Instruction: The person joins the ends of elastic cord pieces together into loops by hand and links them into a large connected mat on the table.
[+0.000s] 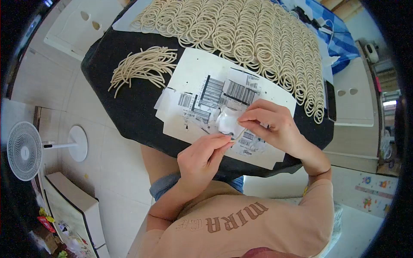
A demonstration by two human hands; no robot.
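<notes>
Both my hands meet over a white cardboard sheet [180, 77] with barcode labels stuck on it. My left hand [200, 159] is closed, thumb and forefinger pinching a beige cord [240, 136] near the sheet's lower middle. From there the cord curves up toward my right hand [273, 127], whose thumb and forefinger are pinched together on it; its exact end is hidden by the fingers. Beside the right fingertips lies a shiny white patch [228, 121], perhaps plastic or paper. To the left, a bundle of loose beige cords [144, 66] rests on the black cloth [124, 105].
Rows of overlapping beige rings [232, 30] cover the table's far side. A dark phone [330, 101] lies at the right edge. White chairs [77, 26] stand around the table. A white fan [26, 150] and a cabinet [75, 210] are on the left.
</notes>
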